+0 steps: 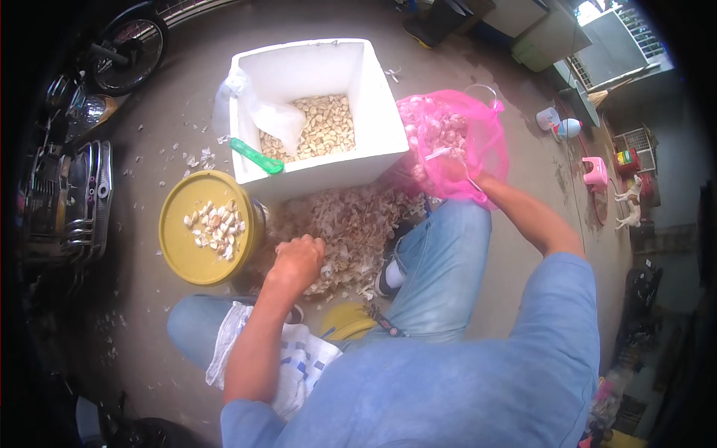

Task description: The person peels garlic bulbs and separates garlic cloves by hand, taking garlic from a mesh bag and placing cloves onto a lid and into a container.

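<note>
A person sits low on a grey concrete floor (149, 112), both forearms reaching forward from blue sleeves. The left hand (299, 257) is curled into a loose fist, fingers drawn together, and rests on one heap of papery garlic skins (351, 224) piled between the knees; whether it grips anything inside the fist cannot be told. The right hand (447, 173) is pushed into the mouth of one pink mesh sack (463, 134) lying just to the right of the box; the mesh covers its fingers, so their state cannot be told. Pale garlic bulbs show through the netting.

One white foam box (377, 97) stands open ahead of the heap, touching it at its front wall. Its bottom holds a layer of peeled cloves (325, 127), too many to count, and one crumpled clear plastic bag (261, 112) hangs over its left wall. One green-handled tool (256, 156) lies across the box's front left corner.

To the left of the heap sits one yellow round lid (179, 254) on a bucket, with a small cluster of cloves, roughly twenty, lying on top. One white and blue patterned cloth (299, 366) is draped over the left thigh. Loose scraps of skin lie scattered on the floor near the box.
</note>
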Motion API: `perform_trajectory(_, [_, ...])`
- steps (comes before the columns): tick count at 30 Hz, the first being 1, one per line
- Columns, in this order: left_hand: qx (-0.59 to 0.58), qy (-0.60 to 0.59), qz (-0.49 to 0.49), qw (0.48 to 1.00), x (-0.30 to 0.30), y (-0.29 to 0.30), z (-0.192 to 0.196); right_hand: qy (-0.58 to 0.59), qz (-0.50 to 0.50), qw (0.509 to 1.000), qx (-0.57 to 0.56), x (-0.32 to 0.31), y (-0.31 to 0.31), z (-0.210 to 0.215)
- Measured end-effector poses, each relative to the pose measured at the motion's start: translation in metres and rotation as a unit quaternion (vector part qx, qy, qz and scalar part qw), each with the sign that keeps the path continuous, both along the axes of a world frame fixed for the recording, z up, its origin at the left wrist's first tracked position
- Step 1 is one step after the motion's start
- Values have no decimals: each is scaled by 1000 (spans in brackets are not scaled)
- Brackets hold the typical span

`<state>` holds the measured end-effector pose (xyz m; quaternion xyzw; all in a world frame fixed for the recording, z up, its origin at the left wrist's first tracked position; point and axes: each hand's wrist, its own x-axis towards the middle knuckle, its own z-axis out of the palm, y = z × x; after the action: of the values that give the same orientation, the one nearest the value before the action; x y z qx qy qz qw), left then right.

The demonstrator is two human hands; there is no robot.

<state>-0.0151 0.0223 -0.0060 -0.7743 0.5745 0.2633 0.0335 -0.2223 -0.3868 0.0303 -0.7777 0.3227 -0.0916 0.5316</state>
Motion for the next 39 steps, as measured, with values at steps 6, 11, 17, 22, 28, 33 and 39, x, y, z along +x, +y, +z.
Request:
perform_trajectory(6, [-12,-10,-3,1000,-2,-6,-2,-11,-9,1000,5,15,-30,11])
perform_trajectory(11, [-19,-15,-19,1000,-3,-7,-1,-24,-9,1000,1,1,-75,43])
perform_trajectory(17, [-22,-12,-23,999,-5,-6,3,-15,-50,996,-66,1,-64,89])
perform_trajectory(22, [-26,12,-23,999,-9,-8,-11,20,-8,999,-48,6,-65,128])
perform_trajectory(28, [-33,-13,-11,999,-9,-1,-3,1,-15,996,-84,0,-63,139])
perform_trajectory(33, [47,52,-15,997,-8,-11,31,35,-1,989,-142,-11,-69,164])
perform_trajectory(39, [-22,41,-11,999,-13,-21,20,185,43,912,-364,-31,-92,183])
